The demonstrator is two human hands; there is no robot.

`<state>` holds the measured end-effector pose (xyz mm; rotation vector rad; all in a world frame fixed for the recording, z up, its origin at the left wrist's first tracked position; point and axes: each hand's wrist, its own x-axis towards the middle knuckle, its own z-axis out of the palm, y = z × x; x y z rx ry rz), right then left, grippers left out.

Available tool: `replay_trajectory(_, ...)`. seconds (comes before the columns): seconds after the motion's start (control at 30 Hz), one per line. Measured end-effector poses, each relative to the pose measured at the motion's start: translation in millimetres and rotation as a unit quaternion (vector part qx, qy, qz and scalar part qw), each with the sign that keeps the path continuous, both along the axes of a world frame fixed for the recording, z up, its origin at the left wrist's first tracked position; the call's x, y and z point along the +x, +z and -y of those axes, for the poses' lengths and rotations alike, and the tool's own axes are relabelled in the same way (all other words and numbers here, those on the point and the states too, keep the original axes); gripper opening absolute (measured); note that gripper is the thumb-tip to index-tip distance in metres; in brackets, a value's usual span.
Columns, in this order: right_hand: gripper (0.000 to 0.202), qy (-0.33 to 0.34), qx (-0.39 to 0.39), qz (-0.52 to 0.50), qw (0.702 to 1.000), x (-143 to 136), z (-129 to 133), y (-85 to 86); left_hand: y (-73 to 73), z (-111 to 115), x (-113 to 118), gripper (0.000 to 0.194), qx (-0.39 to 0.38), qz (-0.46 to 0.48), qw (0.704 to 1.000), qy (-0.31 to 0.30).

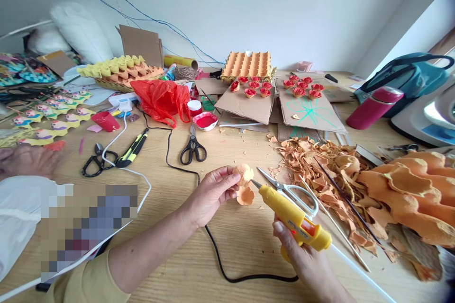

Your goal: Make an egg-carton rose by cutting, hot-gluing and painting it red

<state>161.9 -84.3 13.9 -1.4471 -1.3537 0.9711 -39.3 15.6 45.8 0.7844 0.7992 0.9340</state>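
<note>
My left hand (215, 194) pinches a small orange egg-carton cup (243, 174) between thumb and fingers, above the middle of the table. Wrapped round a yellow hot glue gun (284, 210) is my right hand (302, 253); the gun's nozzle points at the cup, and whether it touches I cannot tell. A clear glue stick (359, 272) sticks out of the gun's back. Just below the held cup lies a petal-shaped orange cup (245, 196). Scissors with pale handles (300, 199) rest behind the gun, partly hidden by it.
Orange carton scraps (309, 165) and an egg carton (398, 184) fill the right side. Red carton roses (252, 85) stand on cardboard (245, 104). Black scissors (193, 149), a dish of red paint (205, 120) and a cutter (133, 149) lie further back. Another person's hand (31, 161) is at left.
</note>
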Motion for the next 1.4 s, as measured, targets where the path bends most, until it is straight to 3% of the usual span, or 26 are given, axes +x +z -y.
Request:
replay_trajectory(0.83,0.046,-0.027,-0.024,-0.023,0.999,-1.0,-0.1,-3.4,-0.3,-2.9,-2.0,0.034,0.021,-0.043,0.999,-0.011)
replay_trajectory(1.4,0.046,-0.033,-0.003,-0.005,0.999,-1.5,-3.5,2.2,1.1,-3.1,-1.9,0.035,0.128,-0.103,0.986,-0.032)
